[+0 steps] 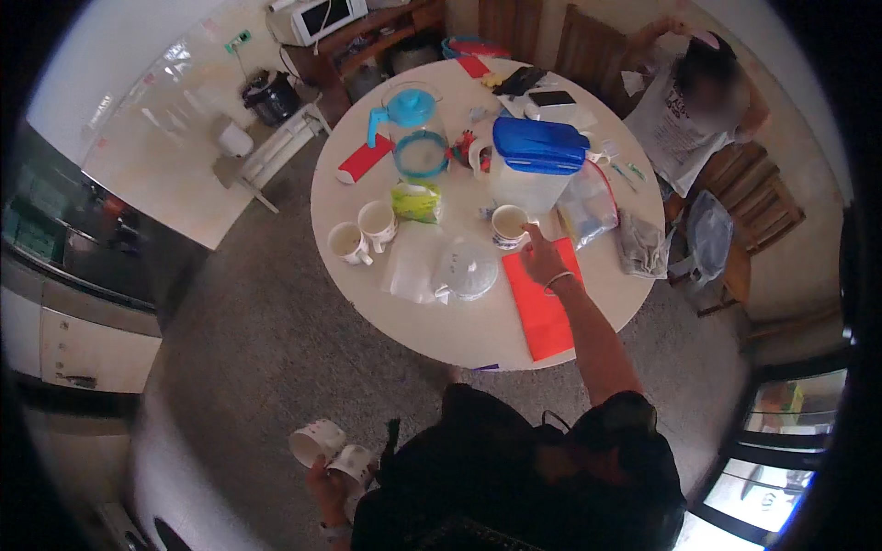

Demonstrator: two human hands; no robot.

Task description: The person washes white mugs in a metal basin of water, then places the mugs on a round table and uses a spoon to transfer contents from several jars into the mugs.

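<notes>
Low at the left, away from the table, my left hand is closed around two white patterned mugs, one mug beside the other mug. My right arm reaches over the round table. There my right hand has its fingers closed at the near right side of a white mug, which stands upright; its handle is hidden by the fingers. Two more white mugs, one mug and another mug, stand together at the table's left.
Close to my right hand are a red paper sheet, a clear lid and a blue-lidded container. A clear pitcher and green packet stand farther left. Another person sits beyond the table; a chair stands right.
</notes>
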